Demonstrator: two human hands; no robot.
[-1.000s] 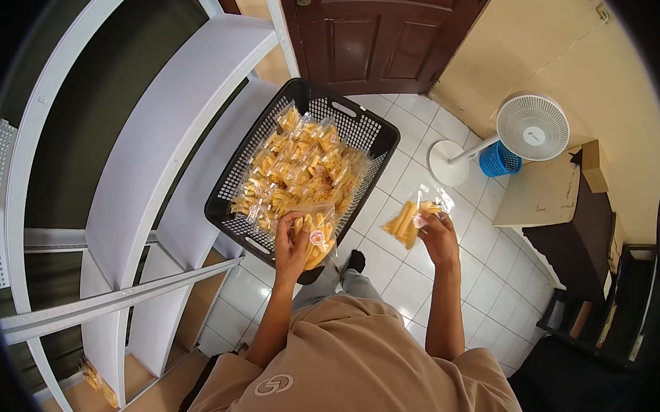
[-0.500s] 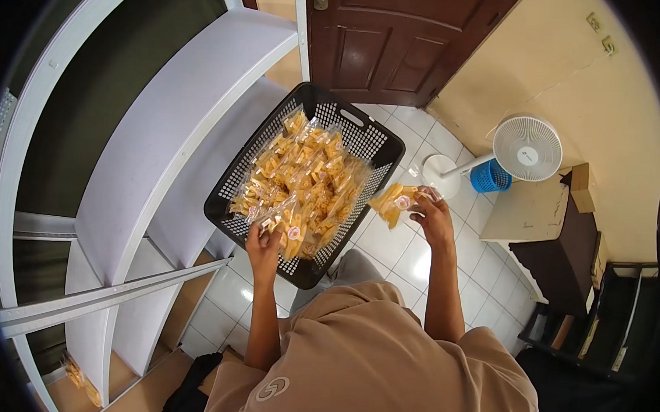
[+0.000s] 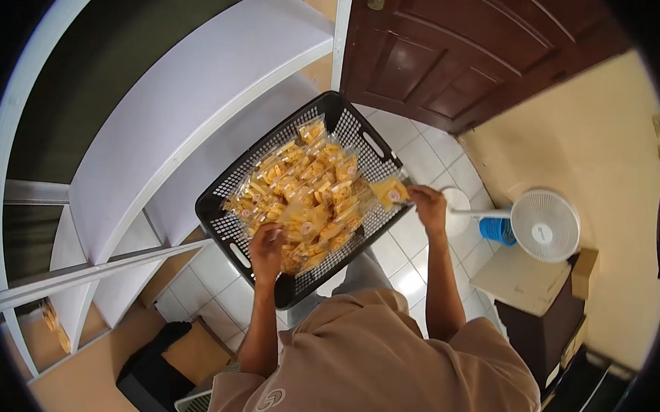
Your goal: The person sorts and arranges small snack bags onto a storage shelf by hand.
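Note:
A black plastic basket (image 3: 308,292) in front of me is heaped with clear packets of yellow snack pieces (image 3: 287,167). My right hand (image 3: 427,204), at the basket's right side, pinches the edge of one snack packet (image 3: 389,192) that hangs over the rim. My left hand (image 3: 267,246) is over the near left part of the heap, fingers bent and smeared by motion. Right by its fingertips is a blurred snack packet (image 3: 301,218) with a round label; whether the fingers still grip it cannot be made out.
White shelving (image 3: 203,75) stands at the left, with some packets (image 3: 56,325) on a low shelf. A brown door (image 3: 454,57) is beyond the basket. To the right are a white fan (image 3: 544,226), a blue bin (image 3: 498,230) and a box-like cabinet (image 3: 522,281). Tiles (image 3: 408,283) cover the floor.
The camera view has turned. My right hand has brought its packet closer to the basket, now over the rim. The packet by my left hand has shifted inward over the heap and is blurred.

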